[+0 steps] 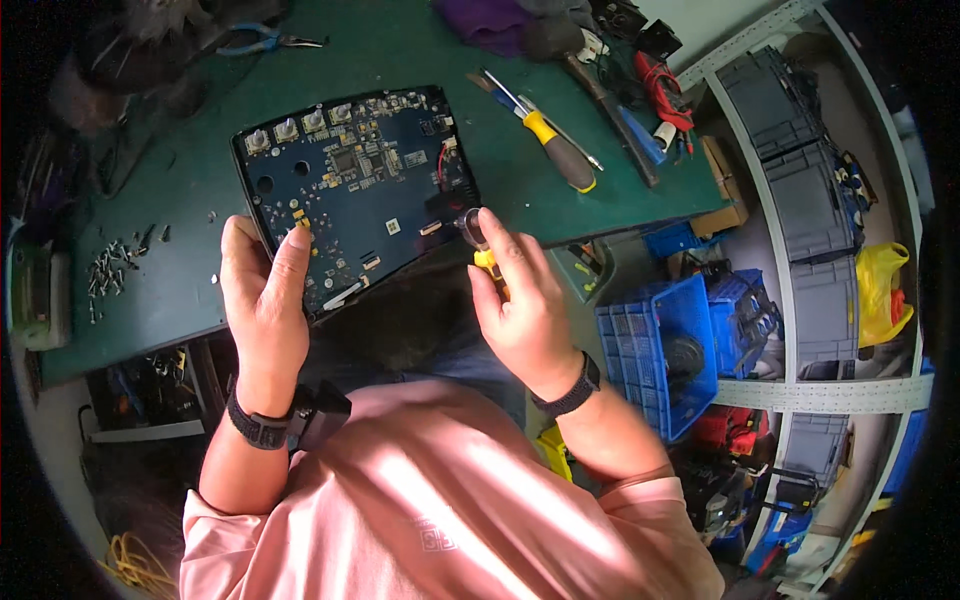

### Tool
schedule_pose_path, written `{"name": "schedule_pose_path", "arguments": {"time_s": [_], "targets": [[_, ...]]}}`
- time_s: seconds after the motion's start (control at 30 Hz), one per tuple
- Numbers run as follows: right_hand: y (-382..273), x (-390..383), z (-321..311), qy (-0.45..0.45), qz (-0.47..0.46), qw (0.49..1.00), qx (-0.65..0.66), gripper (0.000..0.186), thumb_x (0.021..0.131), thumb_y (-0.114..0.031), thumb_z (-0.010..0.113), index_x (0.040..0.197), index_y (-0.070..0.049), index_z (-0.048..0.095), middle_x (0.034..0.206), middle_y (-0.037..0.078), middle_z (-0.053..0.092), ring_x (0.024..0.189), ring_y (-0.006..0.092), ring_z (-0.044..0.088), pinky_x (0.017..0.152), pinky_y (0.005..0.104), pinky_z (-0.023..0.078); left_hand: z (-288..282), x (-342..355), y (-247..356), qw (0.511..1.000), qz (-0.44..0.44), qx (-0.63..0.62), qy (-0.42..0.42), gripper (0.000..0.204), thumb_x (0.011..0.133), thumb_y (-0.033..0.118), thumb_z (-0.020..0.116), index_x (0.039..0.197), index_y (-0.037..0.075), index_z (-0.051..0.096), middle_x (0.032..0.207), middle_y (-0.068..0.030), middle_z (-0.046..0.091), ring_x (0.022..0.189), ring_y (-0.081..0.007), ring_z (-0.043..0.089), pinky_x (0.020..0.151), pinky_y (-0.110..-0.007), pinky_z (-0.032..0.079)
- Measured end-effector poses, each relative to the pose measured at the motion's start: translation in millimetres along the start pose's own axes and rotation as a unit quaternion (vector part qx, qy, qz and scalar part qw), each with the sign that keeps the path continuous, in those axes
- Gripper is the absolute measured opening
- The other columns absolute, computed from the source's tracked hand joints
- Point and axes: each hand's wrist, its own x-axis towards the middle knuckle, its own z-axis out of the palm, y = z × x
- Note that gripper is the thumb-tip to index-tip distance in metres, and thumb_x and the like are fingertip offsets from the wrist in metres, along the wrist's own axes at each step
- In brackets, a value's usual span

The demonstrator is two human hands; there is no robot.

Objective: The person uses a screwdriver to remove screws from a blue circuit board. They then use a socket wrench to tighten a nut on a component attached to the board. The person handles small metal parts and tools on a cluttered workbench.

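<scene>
My left hand (268,285) grips the lower left edge of a dark blue circuit board (400,200) set in a black casing, thumb on top. Along the board's far edge stand several metal-shafted knobs. Close to its right lower corner, my right hand (525,290) is closed around a small yellow tool (486,262). A clear, rounded piece (470,228) shows at that tool's upper end, by my index finger; its exact kind is hidden by the fingers. The board is tilted at the near edge of the green workbench (340,60).
Loose screws (112,272) lie left on the bench. Blue-handled pliers (262,40) rest at the back. A yellow and black screwdriver (558,150), a hammer (610,110) and red cables (662,90) lie right. Blue crates (650,350) and a shelf (840,393) stand beyond the bench's right side.
</scene>
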Motion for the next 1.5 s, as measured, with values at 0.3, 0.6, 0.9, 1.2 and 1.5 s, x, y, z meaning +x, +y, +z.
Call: {"name": "schedule_pose_path", "arguments": {"time_s": [0.3, 0.6, 0.9, 1.2, 1.5], "targets": [[-3, 1, 6, 0.029, 0.011, 0.999, -0.01, 0.055, 0.085, -0.001, 0.062, 0.138, -0.005, 0.048, 0.1, 0.016, 0.059, 0.085, 0.035, 0.062, 0.072, 0.0414, 0.052, 9, -10, 4, 0.999, -0.013, -0.012, 0.042, 0.022, 0.095, 0.016, 0.062, 0.086, 0.006, 0.046, 0.075, 0.0043, 0.045, 0.069, -0.0044, 0.035, 0.059, -0.022, 0.031], [11, 9, 1, 0.006, -0.018, 0.999, 0.033, 0.053, 0.082, 0.001, 0.064, 0.133, -0.007, 0.055, 0.097, 0.015, 0.059, 0.08, 0.0338, 0.062, 0.068, 0.0409, 0.052, -11, 8, -9, 0.998, -0.039, 0.032, -0.029, 0.014, 0.096, 0.014, 0.057, 0.09, 0.005, 0.049, 0.081, 0.0029, 0.046, 0.076, -0.0056, 0.04, 0.066, -0.021, 0.037], [26, 17, -2, -0.007, -0.074, 0.995, 0.062, 0.056, 0.079, 0.004, 0.066, 0.132, -0.008, 0.057, 0.094, 0.013, 0.06, 0.076, 0.0319, 0.062, 0.066, 0.0388, 0.052, -7, 22, -6, 0.999, -0.036, -0.011, -0.038, 0.026, 0.095, 0.016, 0.063, 0.081, 0.007, 0.043, 0.072, 0.0057, 0.039, 0.067, -0.0038, 0.031, 0.056, -0.022, 0.028], [26, 19, -8, -0.033, -0.076, 0.996, 0.035, 0.057, 0.081, 0.0, 0.065, 0.136, -0.009, 0.053, 0.096, 0.013, 0.061, 0.077, 0.0322, 0.062, 0.066, 0.0386, 0.052, -5, 19, -4, 0.998, -0.061, -0.009, -0.027, 0.023, 0.095, 0.017, 0.062, 0.084, 0.007, 0.045, 0.075, 0.0051, 0.041, 0.07, -0.0044, 0.033, 0.06, -0.021, 0.03], [16, 7, -9, -0.066, 0.144, 0.969, 0.189, 0.035, 0.085, -0.013, 0.071, 0.115, -0.002, 0.058, 0.09, 0.014, 0.064, 0.073, 0.0237, 0.063, 0.066, 0.0346, 0.05, -2, -6, 0, 0.975, -0.161, -0.151, -0.011, 0.014, 0.099, 0.015, 0.055, 0.093, 0.006, 0.045, 0.083, -0.0039, 0.058, 0.063, -0.0109, 0.062, 0.045, -0.026, 0.052]]}}
